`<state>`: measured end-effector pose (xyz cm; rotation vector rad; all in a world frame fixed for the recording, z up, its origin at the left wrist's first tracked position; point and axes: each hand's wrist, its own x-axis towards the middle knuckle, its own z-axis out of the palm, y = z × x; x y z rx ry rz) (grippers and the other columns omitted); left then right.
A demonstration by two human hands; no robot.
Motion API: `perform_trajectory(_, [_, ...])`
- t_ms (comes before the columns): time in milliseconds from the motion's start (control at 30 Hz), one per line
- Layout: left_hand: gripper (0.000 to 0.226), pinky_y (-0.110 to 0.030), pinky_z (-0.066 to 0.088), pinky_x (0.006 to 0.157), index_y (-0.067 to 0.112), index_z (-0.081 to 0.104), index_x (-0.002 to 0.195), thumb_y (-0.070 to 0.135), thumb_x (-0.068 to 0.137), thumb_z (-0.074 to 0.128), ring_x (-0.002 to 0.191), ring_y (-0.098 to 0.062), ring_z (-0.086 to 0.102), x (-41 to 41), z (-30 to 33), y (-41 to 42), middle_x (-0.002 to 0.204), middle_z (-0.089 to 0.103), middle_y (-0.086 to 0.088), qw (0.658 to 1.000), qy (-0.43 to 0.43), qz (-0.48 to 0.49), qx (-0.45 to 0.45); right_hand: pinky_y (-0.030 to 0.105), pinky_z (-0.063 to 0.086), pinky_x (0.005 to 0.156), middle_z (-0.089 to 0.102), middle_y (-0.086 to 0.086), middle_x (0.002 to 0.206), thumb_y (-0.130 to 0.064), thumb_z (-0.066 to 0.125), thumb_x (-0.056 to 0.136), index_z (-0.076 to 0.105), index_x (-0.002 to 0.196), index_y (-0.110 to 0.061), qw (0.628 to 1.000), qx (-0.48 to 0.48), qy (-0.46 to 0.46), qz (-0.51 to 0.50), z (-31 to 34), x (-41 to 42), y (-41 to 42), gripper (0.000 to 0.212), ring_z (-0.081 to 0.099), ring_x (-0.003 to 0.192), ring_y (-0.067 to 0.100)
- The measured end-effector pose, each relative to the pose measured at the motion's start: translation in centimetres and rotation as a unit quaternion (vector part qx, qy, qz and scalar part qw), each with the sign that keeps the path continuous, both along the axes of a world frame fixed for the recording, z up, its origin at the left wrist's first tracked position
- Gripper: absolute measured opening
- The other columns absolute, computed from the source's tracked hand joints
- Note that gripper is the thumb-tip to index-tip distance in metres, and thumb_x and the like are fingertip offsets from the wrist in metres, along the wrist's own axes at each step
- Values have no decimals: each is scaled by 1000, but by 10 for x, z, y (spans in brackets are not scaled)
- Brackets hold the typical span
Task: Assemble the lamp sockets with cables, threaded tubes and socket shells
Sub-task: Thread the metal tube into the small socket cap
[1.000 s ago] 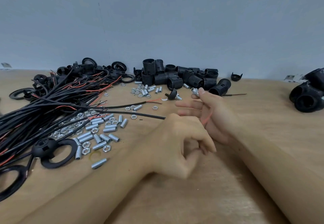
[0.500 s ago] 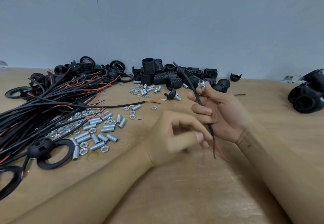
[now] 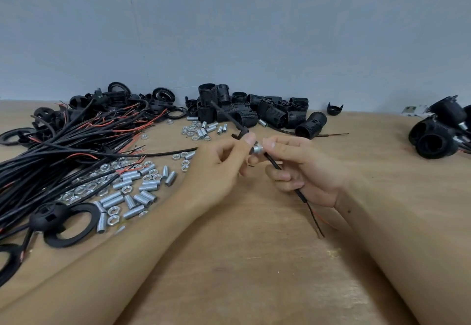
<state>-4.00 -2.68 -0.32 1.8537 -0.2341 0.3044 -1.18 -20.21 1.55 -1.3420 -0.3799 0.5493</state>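
Left hand (image 3: 219, 164): has come up from its loose hover to pinch the cable (image 3: 274, 164) just beside the tube (image 3: 258, 148).
Right hand (image 3: 305, 169): still curled round the cable, fingertips on the tube.
Cable: now threaded through the tube, held above the worktop (image 3: 254, 261); far end tilted toward the shells (image 3: 254, 113).

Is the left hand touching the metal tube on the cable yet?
Touching. The head view shows the left hand's thumb on the metal tube, threaded on the cable.
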Motion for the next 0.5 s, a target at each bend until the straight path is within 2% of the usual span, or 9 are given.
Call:
perform_trajectory(67, [36,-16,40,46,18,70,72,44,93,58,44,-7,53,-1,0,-2,55,62,4,999,20,-28,-40,15,23,37,68,6,86,-24,62,85,63,95,-4,1000,-17,-16,-16,-2,0,2,22,35,49,8])
perform_trajectory(167, [32,-26,47,52,19,77,92,46,79,67,56,-15,62,-1,-3,1,69,68,-4,992,43,-65,-99,16,24,36,64,2,70,-17,66,82,64,96,-2,997,-35,-45,-43,-3,1,2,21,38,48,8])
perform_trajectory(300, [33,-28,52,63,20,76,108,32,77,73,69,-15,61,0,-4,7,90,67,-16,989,29,-108,-95,16,27,34,57,4,62,-14,75,68,63,89,-6,993,-25,-71,-91,-3,4,1,25,43,45,9])
perform_trajectory(433, [32,-25,51,66,5,74,107,20,79,72,71,-13,58,0,-3,4,88,66,-20,990,-3,-102,-102,15,26,31,62,-6,59,-18,75,69,52,95,-10,992,-21,-82,-98,-3,4,2,35,45,41,7])
perform_trajectory(500, [30,-23,49,63,7,74,107,20,80,71,67,-11,57,1,-4,4,75,65,-7,989,10,-95,-114,15,26,31,68,-3,69,-28,73,72,55,95,-10,990,-23,-81,-110,-3,4,3,34,46,43,9])
